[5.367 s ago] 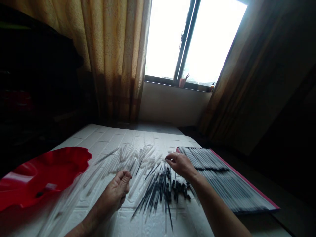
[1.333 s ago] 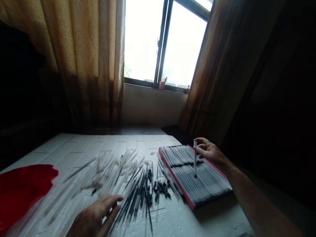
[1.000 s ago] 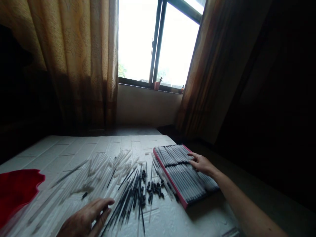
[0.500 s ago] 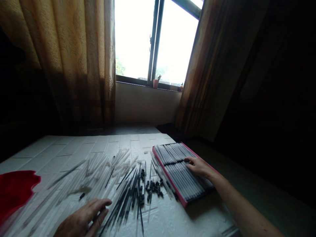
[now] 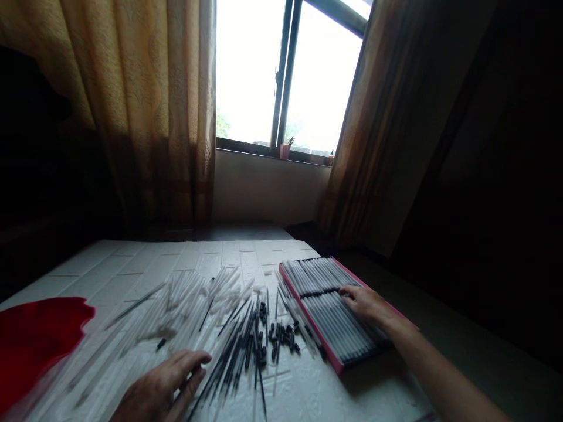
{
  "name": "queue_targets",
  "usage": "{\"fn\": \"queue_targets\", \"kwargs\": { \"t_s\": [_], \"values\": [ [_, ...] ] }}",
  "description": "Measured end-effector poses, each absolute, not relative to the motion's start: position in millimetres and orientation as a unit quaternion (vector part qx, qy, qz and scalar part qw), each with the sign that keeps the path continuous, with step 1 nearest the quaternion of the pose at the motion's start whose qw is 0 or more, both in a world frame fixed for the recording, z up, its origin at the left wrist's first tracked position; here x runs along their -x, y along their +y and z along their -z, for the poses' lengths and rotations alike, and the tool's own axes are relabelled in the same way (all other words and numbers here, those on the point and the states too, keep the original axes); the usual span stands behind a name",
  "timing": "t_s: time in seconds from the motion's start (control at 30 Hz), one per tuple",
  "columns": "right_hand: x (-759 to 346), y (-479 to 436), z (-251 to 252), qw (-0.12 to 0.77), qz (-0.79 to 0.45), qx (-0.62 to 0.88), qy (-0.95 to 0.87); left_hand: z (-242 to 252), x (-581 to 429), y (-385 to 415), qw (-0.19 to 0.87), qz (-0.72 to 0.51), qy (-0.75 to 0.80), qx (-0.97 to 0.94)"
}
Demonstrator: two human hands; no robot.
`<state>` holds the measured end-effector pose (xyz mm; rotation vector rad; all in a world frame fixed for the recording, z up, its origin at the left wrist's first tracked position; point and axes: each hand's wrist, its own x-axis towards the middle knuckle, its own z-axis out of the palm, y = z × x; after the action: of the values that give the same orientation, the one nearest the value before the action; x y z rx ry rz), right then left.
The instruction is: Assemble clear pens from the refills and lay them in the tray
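Observation:
A shallow pink-edged box (image 5: 313, 329) lies on the table, filled with two rows of clear pens (image 5: 341, 322) with black ends. My right hand (image 5: 367, 305) rests over the box, fingertips touching the pens near the line between the rows. Its fingers look slightly apart, with no pen visibly gripped. At the lower left, my left hand (image 5: 165, 384) hovers with thumb and forefinger apart and nothing between them. Beside it fans a pile of dark ink refills (image 5: 237, 351). Small black caps (image 5: 281, 334) are scattered between that pile and the box.
Clear plastic pen barrels (image 5: 185, 310) spread across the left of the white table (image 5: 132, 258). A red scalloped-edged item (image 5: 39, 340) sits at the far left. More pens lie along the box's left side. A pink cup (image 5: 285, 152) stands on the windowsill between curtains (image 5: 145, 117).
The view has shifted slightly, so everything appears a little further right. Both hands keep nearly the same pose, the right one still on the pens in the box.

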<state>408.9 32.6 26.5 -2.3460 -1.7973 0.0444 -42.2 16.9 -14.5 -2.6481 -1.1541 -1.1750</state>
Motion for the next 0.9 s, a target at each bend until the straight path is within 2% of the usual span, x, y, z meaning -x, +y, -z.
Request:
{"fn": "queue_targets", "kwargs": {
  "t_s": [0.23,0.43,0.9],
  "values": [
    [-387,32,-48,0.079,0.003,0.784,-0.615,4,40,12,0.014,0.363,-0.382,0.850],
    [-323,50,-61,0.097,0.010,0.696,-0.712,5,40,12,-0.012,0.358,-0.399,0.844],
    [-205,126,-32,0.026,0.004,0.564,-0.825,9,49,22,0.009,0.342,-0.439,0.831]
  ]
}}
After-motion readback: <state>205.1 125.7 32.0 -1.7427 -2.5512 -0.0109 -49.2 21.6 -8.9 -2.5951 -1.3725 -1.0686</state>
